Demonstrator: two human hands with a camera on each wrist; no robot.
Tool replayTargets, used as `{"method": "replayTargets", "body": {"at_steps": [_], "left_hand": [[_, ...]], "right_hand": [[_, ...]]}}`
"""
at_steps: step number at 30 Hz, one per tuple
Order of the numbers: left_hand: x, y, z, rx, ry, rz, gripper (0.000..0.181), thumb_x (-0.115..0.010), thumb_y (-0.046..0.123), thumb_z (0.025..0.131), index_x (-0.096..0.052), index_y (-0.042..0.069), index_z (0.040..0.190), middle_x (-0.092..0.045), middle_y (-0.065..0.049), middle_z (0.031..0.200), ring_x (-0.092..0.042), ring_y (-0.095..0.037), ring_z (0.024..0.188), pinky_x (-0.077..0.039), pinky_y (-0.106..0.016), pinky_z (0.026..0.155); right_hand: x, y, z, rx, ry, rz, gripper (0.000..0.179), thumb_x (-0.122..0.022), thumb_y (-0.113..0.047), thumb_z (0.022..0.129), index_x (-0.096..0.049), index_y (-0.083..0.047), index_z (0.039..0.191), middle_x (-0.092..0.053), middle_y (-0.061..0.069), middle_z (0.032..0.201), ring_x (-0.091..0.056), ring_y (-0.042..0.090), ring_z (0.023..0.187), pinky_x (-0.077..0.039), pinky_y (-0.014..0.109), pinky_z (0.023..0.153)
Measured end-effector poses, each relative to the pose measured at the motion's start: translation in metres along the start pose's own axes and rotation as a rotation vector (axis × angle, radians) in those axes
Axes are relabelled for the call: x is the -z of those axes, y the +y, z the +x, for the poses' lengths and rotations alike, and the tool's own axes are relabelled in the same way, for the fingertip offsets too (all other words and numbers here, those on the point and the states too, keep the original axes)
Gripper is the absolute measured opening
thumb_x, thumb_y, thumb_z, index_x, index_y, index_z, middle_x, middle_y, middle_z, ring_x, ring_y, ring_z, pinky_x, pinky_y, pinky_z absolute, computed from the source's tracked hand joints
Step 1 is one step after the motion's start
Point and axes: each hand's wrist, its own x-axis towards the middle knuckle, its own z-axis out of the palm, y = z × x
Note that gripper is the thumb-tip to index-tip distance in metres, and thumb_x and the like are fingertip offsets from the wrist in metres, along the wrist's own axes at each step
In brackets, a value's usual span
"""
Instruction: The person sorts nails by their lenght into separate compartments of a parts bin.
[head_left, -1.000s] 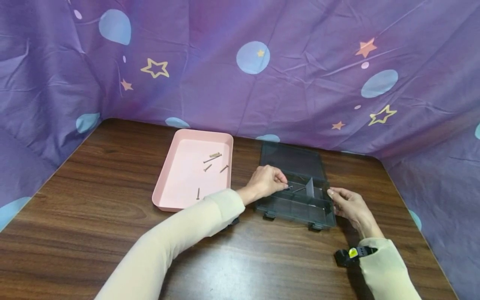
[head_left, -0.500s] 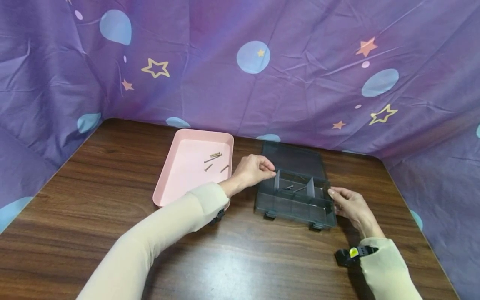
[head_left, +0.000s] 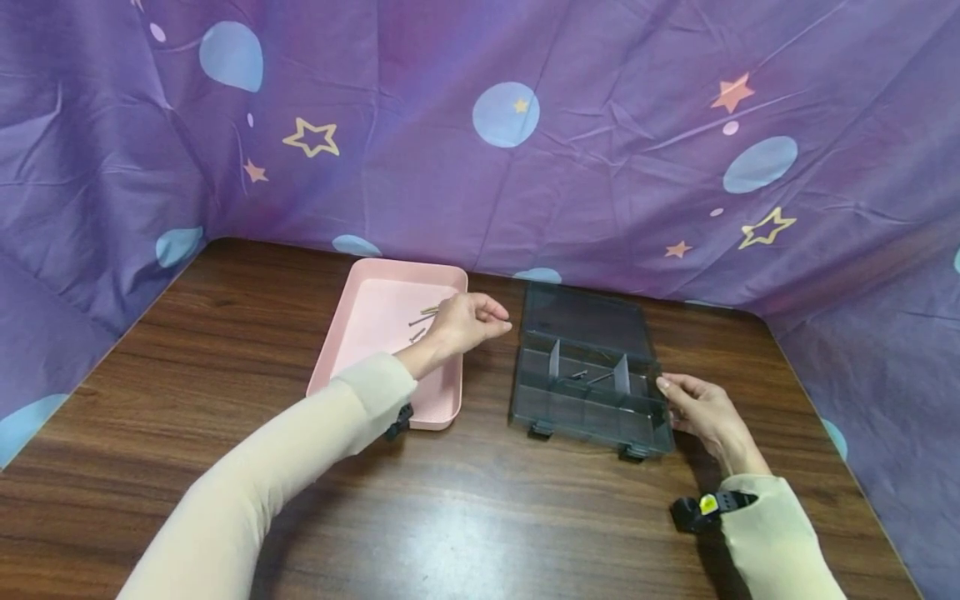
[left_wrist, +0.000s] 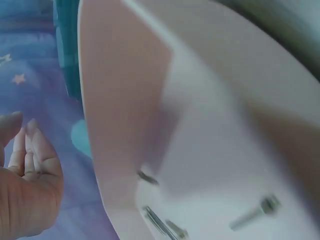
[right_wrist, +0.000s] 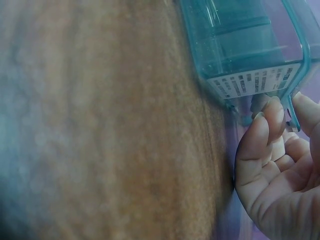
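My left hand (head_left: 459, 323) hovers over the right rim of a pink tray (head_left: 375, 265), fingers loose and nothing between them. Several screws (left_wrist: 257, 212) lie in the tray, some hidden behind that hand in the head view. To the right stands a dark see-through compartment box (head_left: 588, 427) with its lid (head_left: 585, 317) laid back. Two screws (head_left: 600, 379) lie in its middle compartment, between two upright dividers (head_left: 622, 375). My right hand (head_left: 705, 417) holds the box's right edge between thumb and fingers; in the right wrist view the fingertips are beside its labelled end.
Both containers stand on a dark wood table (head_left: 450, 517), with a gap between them. A purple curtain (head_left: 420, 183) with stars and planets hangs behind and at the sides. Two latches (head_left: 633, 452) stick out from the box's front.
My left hand has moved left from above the box's compartments to the tray. My right hand has stayed at the box's edge.
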Motion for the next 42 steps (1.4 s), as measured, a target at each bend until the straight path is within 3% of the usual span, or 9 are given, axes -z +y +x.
{"method": "replayTargets", "body": {"at_steps": [5, 12, 18, 27, 34, 42], "left_hand": [[0.013, -0.01, 0.0, 0.045, 0.027, 0.019, 0.019, -0.073, 0.02, 0.081, -0.07, 0.008, 0.095, -0.072, -0.008, 0.092, -0.065, -0.019, 0.083, -0.048, -0.025, 0.072], [0.029, -0.022, -0.001, 0.108, 0.037, -0.016, 0.019, -0.07, 0.019, 0.083, -0.07, 0.006, 0.097, -0.073, -0.009, 0.093, -0.067, -0.028, 0.078, -0.045, -0.016, 0.059], [0.042, -0.031, -0.003, 0.151, 0.071, 0.025, 0.021, -0.07, 0.021, 0.083, -0.07, 0.007, 0.1, -0.071, -0.009, 0.099, -0.065, -0.02, 0.09, -0.047, -0.025, 0.078], [0.059, -0.038, -0.002, 0.2, 0.062, 0.054, 0.023, -0.068, 0.021, 0.085, -0.069, 0.007, 0.103, -0.07, -0.01, 0.104, -0.064, -0.021, 0.094, -0.048, -0.029, 0.082], [0.071, -0.04, 0.001, 0.222, 0.057, 0.076, 0.024, -0.069, 0.019, 0.085, -0.067, 0.005, 0.104, -0.07, -0.013, 0.103, -0.062, -0.017, 0.086, -0.045, -0.022, 0.072], [0.073, -0.045, 0.002, 0.244, 0.059, 0.099, 0.024, -0.067, 0.017, 0.085, -0.067, 0.003, 0.104, -0.07, -0.014, 0.102, -0.06, -0.015, 0.083, -0.043, -0.02, 0.071]], "right_hand": [[0.0, 0.0, 0.0, -0.002, 0.003, -0.003, 0.042, -0.056, -0.035, 0.093, -0.054, -0.004, 0.121, -0.057, -0.017, 0.073, -0.053, 0.001, 0.065, -0.05, 0.023, 0.061], [0.0, -0.001, 0.0, -0.016, -0.003, 0.01, 0.04, -0.056, -0.034, 0.094, -0.053, -0.006, 0.122, -0.056, -0.017, 0.073, -0.053, 0.001, 0.064, -0.051, 0.023, 0.061], [0.0, 0.0, 0.0, -0.006, -0.005, 0.011, 0.039, -0.056, -0.034, 0.094, -0.054, -0.006, 0.121, -0.054, -0.016, 0.073, -0.052, 0.001, 0.064, -0.05, 0.023, 0.061], [0.001, 0.001, 0.001, -0.008, -0.011, 0.043, 0.018, -0.057, -0.034, 0.093, -0.059, -0.022, 0.107, -0.056, -0.016, 0.072, -0.053, 0.001, 0.063, -0.051, 0.023, 0.06], [0.001, 0.002, 0.001, -0.013, -0.002, 0.001, 0.044, -0.056, -0.035, 0.094, -0.052, -0.003, 0.123, -0.057, -0.017, 0.073, -0.054, 0.001, 0.064, -0.051, 0.023, 0.061], [0.0, 0.001, 0.001, 0.001, 0.004, 0.003, 0.043, -0.057, -0.035, 0.093, -0.054, -0.003, 0.121, -0.056, -0.016, 0.072, -0.053, 0.001, 0.064, -0.05, 0.023, 0.06]]}}
